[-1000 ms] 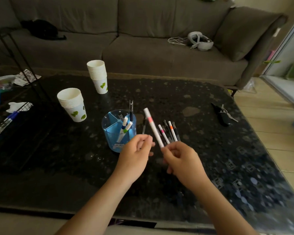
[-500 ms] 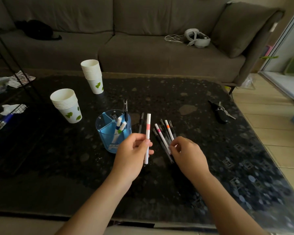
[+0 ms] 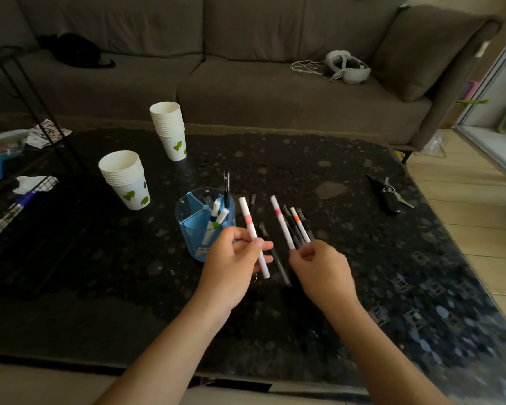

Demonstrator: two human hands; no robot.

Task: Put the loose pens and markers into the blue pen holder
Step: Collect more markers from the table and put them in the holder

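Note:
The blue pen holder (image 3: 192,220) stands on the dark table (image 3: 100,258), with two white markers and a black pen upright in it. My left hand (image 3: 234,264) pinches a white marker with a pink band (image 3: 253,233) just right of the holder. My right hand (image 3: 322,268) grips the near ends of a bunch of pens and markers (image 3: 294,223), black and white ones fanned away from me. A black pen (image 3: 273,254) lies on the table between my hands, and another black pen (image 3: 252,201) lies behind the held marker.
Two stacks of paper cups (image 3: 126,178) (image 3: 170,128) stand left of and behind the holder. A black key fob with keys (image 3: 387,194) lies at the right. A sofa (image 3: 246,68) with a headset (image 3: 346,67) sits behind the table. A wire rack (image 3: 27,182) stands at the left.
The white pink-banded marker passed from my right hand to my left. My right hand then closed on the bunch of pens on the table and lifted their near ends.

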